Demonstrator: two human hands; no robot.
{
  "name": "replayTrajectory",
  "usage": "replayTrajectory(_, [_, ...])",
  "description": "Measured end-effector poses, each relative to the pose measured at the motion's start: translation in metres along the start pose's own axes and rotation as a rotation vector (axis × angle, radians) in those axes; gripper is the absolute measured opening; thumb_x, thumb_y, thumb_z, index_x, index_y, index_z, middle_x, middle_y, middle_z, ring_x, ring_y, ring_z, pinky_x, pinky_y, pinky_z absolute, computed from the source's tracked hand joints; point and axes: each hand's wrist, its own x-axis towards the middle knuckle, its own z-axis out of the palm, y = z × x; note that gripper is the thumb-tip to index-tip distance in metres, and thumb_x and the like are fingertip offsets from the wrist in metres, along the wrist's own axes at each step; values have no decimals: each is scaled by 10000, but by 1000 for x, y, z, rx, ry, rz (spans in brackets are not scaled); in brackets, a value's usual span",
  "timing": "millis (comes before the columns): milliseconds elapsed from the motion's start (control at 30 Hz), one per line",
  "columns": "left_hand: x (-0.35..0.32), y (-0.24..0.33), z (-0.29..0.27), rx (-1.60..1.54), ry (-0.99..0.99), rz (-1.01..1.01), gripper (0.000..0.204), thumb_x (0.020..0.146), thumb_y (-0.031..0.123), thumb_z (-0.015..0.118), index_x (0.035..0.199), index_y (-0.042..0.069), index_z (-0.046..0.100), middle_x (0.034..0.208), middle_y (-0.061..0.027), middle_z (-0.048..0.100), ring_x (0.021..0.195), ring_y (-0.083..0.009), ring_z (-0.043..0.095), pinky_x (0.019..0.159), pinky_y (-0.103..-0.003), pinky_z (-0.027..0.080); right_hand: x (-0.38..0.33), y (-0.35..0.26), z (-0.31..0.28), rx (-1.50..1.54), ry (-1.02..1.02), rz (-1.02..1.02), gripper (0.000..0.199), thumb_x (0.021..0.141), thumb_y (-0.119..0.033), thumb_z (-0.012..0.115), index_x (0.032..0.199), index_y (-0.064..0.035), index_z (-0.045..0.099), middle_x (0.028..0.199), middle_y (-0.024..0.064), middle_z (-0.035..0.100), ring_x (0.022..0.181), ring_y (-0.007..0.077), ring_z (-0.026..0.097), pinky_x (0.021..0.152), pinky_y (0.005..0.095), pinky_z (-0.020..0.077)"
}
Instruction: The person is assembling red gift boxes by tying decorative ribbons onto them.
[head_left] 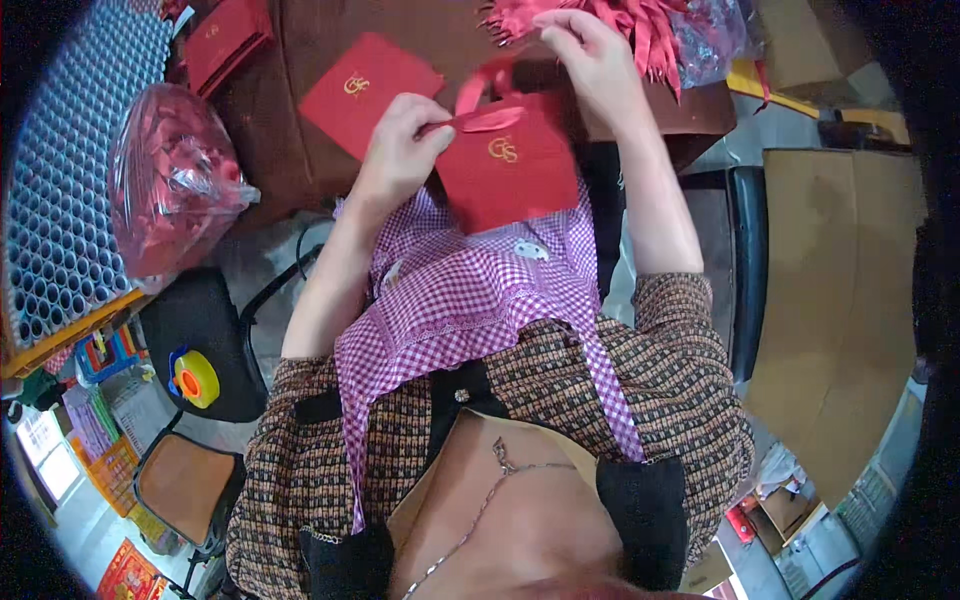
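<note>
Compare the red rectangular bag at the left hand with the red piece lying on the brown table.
The red rectangular bag is held up at the left hand; the flat red rectangular piece lies on the brown-covered table. The bag carries a shiny pink-red ribbon; the piece shows none. Both bear a gold emblem.

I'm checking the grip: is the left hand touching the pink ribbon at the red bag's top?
Touching. The head view shows the left hand pinching the pink ribbon by the upper left corner of the red bag.
</note>
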Motion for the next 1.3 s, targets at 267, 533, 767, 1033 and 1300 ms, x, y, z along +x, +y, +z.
replayTrajectory(267, [10, 24, -37, -544, 84, -568, 194, 848, 86, 631, 982, -52, 609, 821, -56, 619, 624, -103, 571, 514, -217, 458, -74, -74, -20, -490, -659, -402, 736, 615, -260, 763, 1296, -144, 508, 1384, 89, 435, 1277, 298, 399, 1032, 480, 308])
replayTrajectory(533, [14, 43, -85, -570, 18, -371, 356, 921, 191, 579, 1190, -41, 564, 842, -20, 620, 729, -75, 581, 654, -227, 477, -80, -48, -13, -270, -224, -406, 421, 775, -13, 578, 1195, -8, 564, 1146, 135, 614, 1058, 262, 592, 917, 390, 444])
replayTrajectory(767, [15, 8, -67, -469, 114, -454, 258, 863, 77, 641, 1091, -21, 572, 877, -32, 621, 826, -85, 582, 741, -211, 464, -85, -27, 32, 930, -241, 745, 297, 955, -149, 497, 1179, 32, 568, 1074, 62, 630, 982, 124, 584, 878, 293, 464])
replayTrajectory(1033, [15, -33, -55, -435, 143, -581, 271, 829, 85, 656, 1054, -54, 596, 898, -75, 644, 820, -137, 599, 736, -262, 477, -24, 70, -11, -666, -364, -297, 256, 756, -29, 617, 1007, -64, 654, 1053, 95, 631, 951, 302, 575, 851, 395, 464])
replayTrajectory(1300, [14, -38, -42, -505, 110, -562, 237, 826, 73, 654, 1038, -24, 608, 855, -25, 632, 773, -91, 583, 696, -227, 469, -18, 82, -8, -545, -287, -275, 90, 758, -54, 648, 845, -33, 636, 930, 105, 636, 906, 298, 583, 817, 371, 458])
